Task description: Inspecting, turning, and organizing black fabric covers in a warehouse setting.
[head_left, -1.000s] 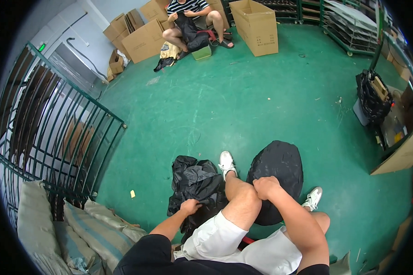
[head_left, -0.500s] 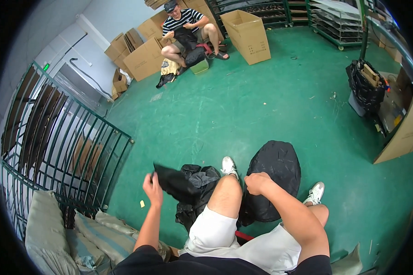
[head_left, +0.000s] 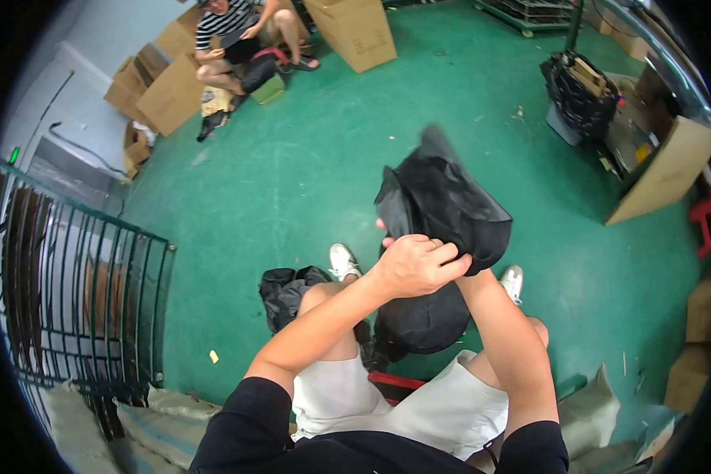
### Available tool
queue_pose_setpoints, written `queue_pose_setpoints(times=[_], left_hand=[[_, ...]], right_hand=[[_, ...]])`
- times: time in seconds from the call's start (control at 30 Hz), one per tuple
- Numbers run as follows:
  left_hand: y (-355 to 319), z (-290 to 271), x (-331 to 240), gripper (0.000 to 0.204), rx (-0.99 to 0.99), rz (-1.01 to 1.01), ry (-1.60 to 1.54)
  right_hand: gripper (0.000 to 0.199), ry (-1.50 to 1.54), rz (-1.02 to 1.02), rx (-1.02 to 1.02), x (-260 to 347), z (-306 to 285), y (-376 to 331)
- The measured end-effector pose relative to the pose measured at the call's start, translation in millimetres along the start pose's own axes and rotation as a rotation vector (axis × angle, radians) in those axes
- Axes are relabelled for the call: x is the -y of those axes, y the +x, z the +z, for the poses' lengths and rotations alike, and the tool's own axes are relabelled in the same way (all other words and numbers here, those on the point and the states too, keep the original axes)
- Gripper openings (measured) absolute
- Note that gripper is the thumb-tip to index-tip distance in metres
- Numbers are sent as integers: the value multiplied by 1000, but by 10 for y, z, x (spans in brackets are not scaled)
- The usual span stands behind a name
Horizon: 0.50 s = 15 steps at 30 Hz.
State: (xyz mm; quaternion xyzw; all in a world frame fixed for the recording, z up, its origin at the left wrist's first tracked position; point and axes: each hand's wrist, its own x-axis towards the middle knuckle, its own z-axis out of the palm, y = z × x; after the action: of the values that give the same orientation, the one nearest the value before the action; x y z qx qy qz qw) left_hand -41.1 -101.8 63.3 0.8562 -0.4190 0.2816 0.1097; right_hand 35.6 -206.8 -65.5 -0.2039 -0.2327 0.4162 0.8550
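I sit with both arms raised in front of me. My left hand (head_left: 415, 265) is closed over the lower edge of a crumpled black cloth piece (head_left: 442, 201), which is held up above my knees. My right hand (head_left: 464, 272) meets it at the same spot and is mostly covered by the left hand and the cloth. A rounded black bag (head_left: 423, 324) rests between my legs. A smaller heap of black cloth (head_left: 286, 292) lies on the green floor by my left knee. My white shoes (head_left: 342, 259) show beyond it.
A dark metal railing (head_left: 79, 292) stands at the left, with striped sacks (head_left: 146, 415) below it. Another person (head_left: 233, 35) sits at the back among cardboard boxes (head_left: 351, 31). A cart with black bags (head_left: 581, 83) and a cardboard sheet (head_left: 660, 170) stand at the right.
My left hand lifted a black piece from the heap at my left and swung it up in front of me. My right hand left my knee and joined it.
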Motion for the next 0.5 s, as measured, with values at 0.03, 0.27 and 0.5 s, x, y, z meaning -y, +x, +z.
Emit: queue_pose_setpoints(times=[0.03,0.27,0.5], left_hand=[[57,144,-3,30,-73,-25,-51],[-303,304,206,38,-276,-132,-364],[-446,414,755,37,-625,-1392,-1161]], right_hand=[[45,-28,-5,-48,209,155,-109],[71,257,-229,-195,530,401,-115],[71,-62,-121,-606,351,517,61]])
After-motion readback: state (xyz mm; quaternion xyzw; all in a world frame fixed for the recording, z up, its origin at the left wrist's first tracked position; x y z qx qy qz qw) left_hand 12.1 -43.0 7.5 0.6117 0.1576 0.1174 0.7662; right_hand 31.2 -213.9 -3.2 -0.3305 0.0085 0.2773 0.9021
